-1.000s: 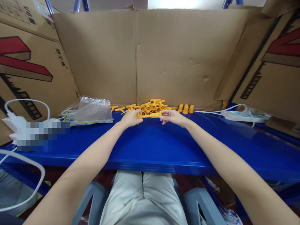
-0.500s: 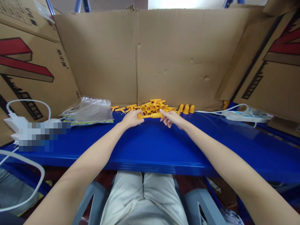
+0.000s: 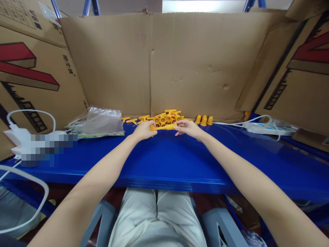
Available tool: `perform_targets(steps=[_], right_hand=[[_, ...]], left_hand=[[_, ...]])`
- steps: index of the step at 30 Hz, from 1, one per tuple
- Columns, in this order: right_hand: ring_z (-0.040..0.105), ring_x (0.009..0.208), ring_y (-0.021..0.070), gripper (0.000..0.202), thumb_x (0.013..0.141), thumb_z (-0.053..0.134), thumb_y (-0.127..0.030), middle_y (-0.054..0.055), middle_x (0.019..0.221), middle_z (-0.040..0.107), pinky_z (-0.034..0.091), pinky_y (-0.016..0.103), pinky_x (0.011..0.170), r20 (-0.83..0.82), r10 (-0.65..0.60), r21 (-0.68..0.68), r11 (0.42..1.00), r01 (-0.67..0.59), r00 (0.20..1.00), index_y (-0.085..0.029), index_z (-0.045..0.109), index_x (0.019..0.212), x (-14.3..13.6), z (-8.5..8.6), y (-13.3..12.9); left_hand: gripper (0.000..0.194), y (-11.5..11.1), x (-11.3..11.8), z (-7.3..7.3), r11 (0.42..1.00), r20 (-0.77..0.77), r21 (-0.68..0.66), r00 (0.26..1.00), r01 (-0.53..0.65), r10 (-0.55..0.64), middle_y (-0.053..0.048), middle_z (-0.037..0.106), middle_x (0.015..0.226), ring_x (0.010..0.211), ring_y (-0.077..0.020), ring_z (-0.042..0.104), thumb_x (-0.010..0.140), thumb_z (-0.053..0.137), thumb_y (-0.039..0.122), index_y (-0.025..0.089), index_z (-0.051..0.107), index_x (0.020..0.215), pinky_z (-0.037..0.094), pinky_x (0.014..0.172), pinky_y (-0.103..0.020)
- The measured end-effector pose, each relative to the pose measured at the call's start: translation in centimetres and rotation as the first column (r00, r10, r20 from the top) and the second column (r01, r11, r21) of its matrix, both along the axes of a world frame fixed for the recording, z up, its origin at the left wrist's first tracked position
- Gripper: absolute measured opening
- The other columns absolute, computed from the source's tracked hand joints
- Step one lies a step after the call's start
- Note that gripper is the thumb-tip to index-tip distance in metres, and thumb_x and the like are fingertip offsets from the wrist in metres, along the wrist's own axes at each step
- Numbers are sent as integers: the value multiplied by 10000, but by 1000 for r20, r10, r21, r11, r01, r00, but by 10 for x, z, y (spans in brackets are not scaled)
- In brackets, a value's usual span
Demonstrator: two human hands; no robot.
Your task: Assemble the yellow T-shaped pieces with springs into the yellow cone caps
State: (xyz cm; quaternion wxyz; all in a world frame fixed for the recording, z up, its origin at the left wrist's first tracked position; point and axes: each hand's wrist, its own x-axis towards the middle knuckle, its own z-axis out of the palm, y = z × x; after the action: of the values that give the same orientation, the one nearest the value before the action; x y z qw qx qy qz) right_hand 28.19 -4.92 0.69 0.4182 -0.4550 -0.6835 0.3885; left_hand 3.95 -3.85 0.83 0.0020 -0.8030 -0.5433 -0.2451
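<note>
A long yellow plastic piece (image 3: 167, 127), with a ribbed shaft and a thicker right part, lies level between my hands above the blue table. My left hand (image 3: 144, 130) is closed around its flared left end. At the right end, my right hand (image 3: 190, 129) grips it with thumb and fingertips, the other fingers loosely spread. Just behind it is a pile of yellow T-handled parts (image 3: 168, 118), several showing round, cup-like open ends. Smaller yellow T-shaped handles with short chains (image 3: 132, 120) lie left of the pile. To the right stand three yellow caps (image 3: 204, 120).
Clear plastic bags (image 3: 102, 120) lie on colourful sheets at the left. A white charger with cables (image 3: 20, 137) sits farther left, and a white power strip (image 3: 269, 128) at the right. Cardboard (image 3: 192, 61) walls the back of the blue table (image 3: 164, 161).
My right hand's fingers have shifted and opened out a little at the piece's right end, showing more of it. My left hand keeps its hold. The view has tilted slightly.
</note>
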Motion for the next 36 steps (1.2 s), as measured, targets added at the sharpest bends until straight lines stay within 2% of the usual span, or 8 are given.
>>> perform_targets(steps=[3, 6, 9, 14, 19, 22, 28, 36], right_hand=[[683, 564, 116, 242, 850, 698, -362, 90, 841, 745, 576, 227, 595, 8, 5, -13, 1000, -5, 1000, -127, 657, 887, -2, 3, -3], [643, 474, 101, 383, 880, 626, -465, 80, 655, 716, 523, 180, 499, 7, 2, -44, 999, -2, 1000, -133, 589, 692, -4, 5, -6], [606, 404, 104, 449, 905, 560, -505, 88, 565, 684, 483, 177, 438, 25, -31, -99, 995, 33, 999, -140, 546, 644, -7, 6, -7], [596, 381, 118, 465, 934, 489, -532, 101, 599, 697, 457, 195, 395, 74, -75, -136, 987, 84, 994, -131, 583, 718, -9, 7, -7], [707, 598, 129, 386, 895, 635, -400, 144, 1109, 716, 545, 198, 523, 39, -26, -122, 992, 31, 999, -146, 618, 1185, -2, 8, -7], [727, 720, 122, 638, 816, 739, -245, 148, 1310, 615, 586, 221, 672, 8, 42, -82, 996, -41, 999, -199, 485, 1399, 3, 5, -3], [727, 733, 151, 450, 784, 759, -231, 104, 1094, 715, 612, 277, 728, -19, 76, -33, 997, -77, 997, -157, 644, 1213, 7, 1, 4], [698, 585, 123, 246, 796, 755, -257, 58, 878, 741, 592, 221, 598, -50, 37, -29, 999, -39, 998, -145, 697, 1008, 4, 8, -4]], left_hand=[[251, -2, 1, 1, 1000, 8, 6, 1000, 20, -20, 5, 620, 651, 666, -183, 585, 705, 609, 294, 191, 643, 931, 388, 627, -271], [243, -3, 2, 1, 999, 32, 5, 999, 36, -37, 14, 609, 643, 650, -174, 573, 696, 609, 285, 192, 639, 919, 380, 625, -268], [248, -4, 3, 1, 999, 62, 0, 997, 55, -55, 22, 598, 618, 635, -173, 568, 695, 613, 282, 189, 635, 923, 376, 621, -268], [250, -5, 3, 1, 999, 59, 3, 997, 42, -42, 28, 596, 601, 644, -183, 582, 704, 642, 325, 199, 626, 919, 369, 607, -270], [270, -3, 2, 1, 999, 33, 27, 999, 33, -34, 12, 623, 647, 686, -202, 608, 713, 664, 390, 203, 622, 903, 379, 623, -277], [283, -1, 1, -1, 999, 31, 43, 999, 29, -30, -4, 644, 703, 727, -210, 621, 721, 667, 424, 204, 618, 892, 377, 632, -279], [324, 1, 0, -2, 997, 24, 73, 999, 35, -37, -17, 653, 751, 772, -218, 630, 728, 665, 477, 208, 613, 900, 369, 637, -278], [356, 0, 0, -2, 996, 45, 77, 997, 53, -57, -16, 641, 723, 760, -224, 627, 725, 660, 505, 212, 625, 923, 375, 642, -282]])
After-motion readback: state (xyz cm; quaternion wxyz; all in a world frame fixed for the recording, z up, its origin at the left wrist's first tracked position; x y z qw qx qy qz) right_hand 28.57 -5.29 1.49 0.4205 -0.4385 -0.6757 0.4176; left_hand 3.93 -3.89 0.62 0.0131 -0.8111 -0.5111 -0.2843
